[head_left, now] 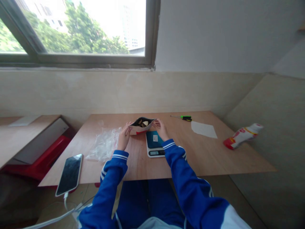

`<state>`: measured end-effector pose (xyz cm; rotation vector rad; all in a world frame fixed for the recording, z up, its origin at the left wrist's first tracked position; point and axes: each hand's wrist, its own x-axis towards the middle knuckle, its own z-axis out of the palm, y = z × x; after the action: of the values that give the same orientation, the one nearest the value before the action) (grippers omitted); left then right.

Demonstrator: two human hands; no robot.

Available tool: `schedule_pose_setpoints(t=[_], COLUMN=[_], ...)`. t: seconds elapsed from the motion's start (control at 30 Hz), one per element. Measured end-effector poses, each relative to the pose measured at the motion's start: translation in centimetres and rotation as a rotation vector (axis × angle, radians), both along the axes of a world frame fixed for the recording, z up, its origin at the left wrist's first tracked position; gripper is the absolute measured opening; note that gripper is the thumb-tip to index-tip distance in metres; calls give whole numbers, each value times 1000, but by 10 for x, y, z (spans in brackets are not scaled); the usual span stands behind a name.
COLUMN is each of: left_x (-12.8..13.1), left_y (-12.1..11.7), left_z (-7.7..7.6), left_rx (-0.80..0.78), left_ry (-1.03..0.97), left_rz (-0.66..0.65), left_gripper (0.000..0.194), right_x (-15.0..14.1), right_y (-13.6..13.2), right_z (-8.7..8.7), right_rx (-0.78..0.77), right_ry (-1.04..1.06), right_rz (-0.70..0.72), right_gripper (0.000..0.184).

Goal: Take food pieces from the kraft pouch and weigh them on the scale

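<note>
A bare makeshift workroom: plain plywood table (pixel 202 156), unfinished plaster walls (pixel 214 41), a window (pixel 78 31) onto trees.

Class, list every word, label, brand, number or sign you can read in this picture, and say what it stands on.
Nothing can be read for certain.
White sticker on the scale: print too small.
Scale display: blurred, no digits legible.
Red-and-white packet at the table's right edge: markings blurred.
Open pouch held by the left hand and right hand: no legible print.
Phone: screen dark.
</note>
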<state>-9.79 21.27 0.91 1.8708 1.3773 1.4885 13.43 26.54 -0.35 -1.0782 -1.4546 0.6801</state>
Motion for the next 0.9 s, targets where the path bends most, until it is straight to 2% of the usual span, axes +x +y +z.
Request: schedule_pose_setpoints(t=[0.13, 0.3, 0.4, 0.53, 0.67, 0.9], left_x=[-7, -16, -24, -33, -35, -38], left_y=[6, 19, 26, 29, 29, 26], left_z=[2, 5, 3, -10, -24, -25], left_rx=[17, -4, -44, -127, -202, -244], left_ry=[32, 51, 78, 157, 243, 351], left_rz=[70, 193, 246, 251, 262, 291], left_gripper=[34, 32, 31, 34, 37, 47], right_x=[3, -7, -15, -24, -34, -51], right_y=[0, -1, 1, 0, -6, -9], right_z=[10, 26, 31, 25, 16, 9], right_rx=[25, 53, 35, -24, -70, -100], right_ry=[-128, -368, -539, -761, -946, -1112], right_rz=[-20, -14, -11, -16, -15, 16], right_gripper=[26, 14, 16, 30, 32, 36])
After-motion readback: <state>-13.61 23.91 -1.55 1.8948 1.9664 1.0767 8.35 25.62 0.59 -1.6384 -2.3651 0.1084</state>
